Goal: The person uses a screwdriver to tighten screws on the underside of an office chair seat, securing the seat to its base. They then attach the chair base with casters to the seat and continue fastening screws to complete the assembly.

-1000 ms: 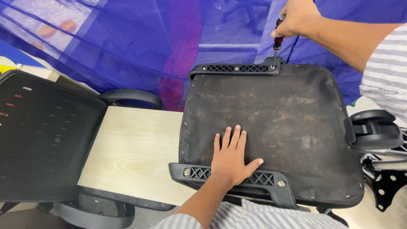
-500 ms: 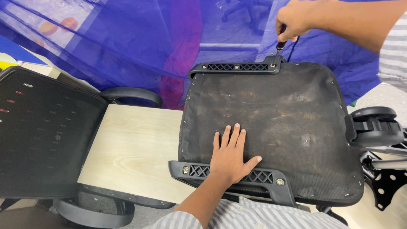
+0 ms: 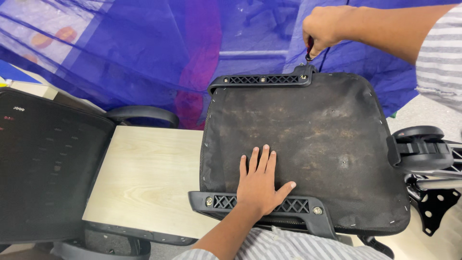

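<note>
While the left hand [image 3: 262, 185] is pressing flat, fingers spread, on the seat pad [image 3: 308, 144], the right hand [image 3: 325, 26] is gripping what looks like a screwdriver [image 3: 308, 50] at the 12 o'clock bracket [image 3: 262, 81], maybe turning a screw.

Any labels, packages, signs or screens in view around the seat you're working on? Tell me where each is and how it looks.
Small white mark: far-left corner of the black mesh panel, tiny pale print.
Small red mark: just below it, faint.
No packages, signs or screens in view.

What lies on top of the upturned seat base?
The left hand lies flat on the seat base. The right hand holds a screwdriver at the far bracket; its tip is hidden.
</note>
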